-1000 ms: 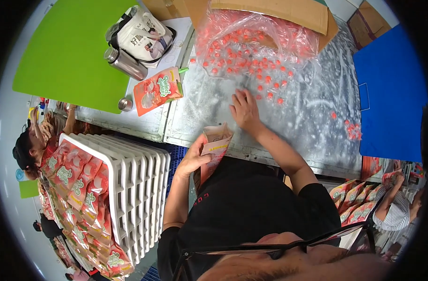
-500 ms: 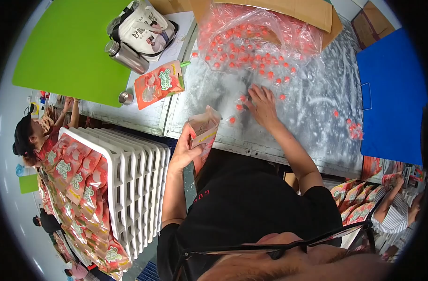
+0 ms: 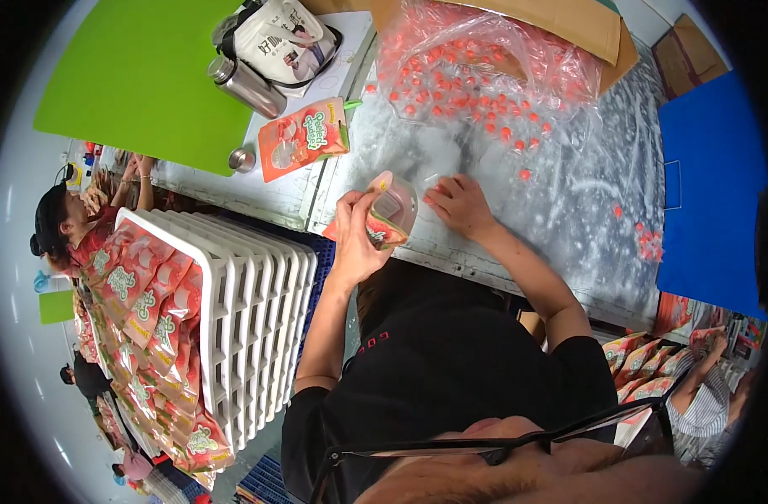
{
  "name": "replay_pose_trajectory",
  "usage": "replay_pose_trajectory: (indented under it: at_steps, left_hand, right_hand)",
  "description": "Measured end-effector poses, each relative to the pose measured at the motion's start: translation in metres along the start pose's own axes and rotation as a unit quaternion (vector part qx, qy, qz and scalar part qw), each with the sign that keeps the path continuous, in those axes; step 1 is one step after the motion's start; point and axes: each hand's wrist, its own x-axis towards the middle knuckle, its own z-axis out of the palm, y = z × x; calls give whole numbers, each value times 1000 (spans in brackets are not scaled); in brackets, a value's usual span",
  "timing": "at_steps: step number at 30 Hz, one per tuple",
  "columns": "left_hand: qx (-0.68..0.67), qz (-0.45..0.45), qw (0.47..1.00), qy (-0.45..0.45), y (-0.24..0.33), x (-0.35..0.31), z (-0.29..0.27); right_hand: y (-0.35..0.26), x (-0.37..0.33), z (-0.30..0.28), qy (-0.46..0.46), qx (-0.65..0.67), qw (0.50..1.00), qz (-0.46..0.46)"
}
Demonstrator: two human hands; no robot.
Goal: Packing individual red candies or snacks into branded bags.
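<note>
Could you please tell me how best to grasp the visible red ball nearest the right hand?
Probably pinch the red ball by its sides, coming from above and the near side: it looks small and roundish, and the main scatter of red balls lies beyond it.

pouch (image 3: pixel 385 228): red, pink | balls (image 3: pixel 505 133): red | crates (image 3: pixel 208 286): white | panel (image 3: pixel 713 202): blue

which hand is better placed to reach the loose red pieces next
Probably the right hand, over the metal table and nearer the loose red pieces; whether it holds anything is unclear. The left hand grips an open pouch.
</note>
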Motion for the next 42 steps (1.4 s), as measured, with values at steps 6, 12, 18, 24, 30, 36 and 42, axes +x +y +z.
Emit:
replay_pose_trajectory:
  at_steps: [6, 12, 18, 24, 30, 36, 42]
  left_hand:
    - [89, -1, 996, -11, -11, 5, 8]
    - [200, 29, 979, -28, -13, 9, 10]
    - [117, 68, 990, -33, 9, 12, 19]
    - [51, 39, 998, -24, 15, 15, 22]
    - [-1, 60, 998, 11, 27, 18, 33]
    - [-51, 9, 994, 93, 28, 22, 31]
    - [-61, 0, 988, 140, 22, 21, 29]
  right_hand:
    - [13, -12, 4, 1, 58, 998, -7]
    - [-17, 29, -61, -11, 90, 995, -48]
    - [-37, 66, -79, -80, 136, 976, -150]
    - [-56, 79, -82, -7, 334, 942, 45]
    - [-64, 82, -59, 115, 628, 720, 272]
    - [-63, 86, -87, 169, 545, 811, 130]
    - [67, 58, -38, 148, 35, 978, 144]
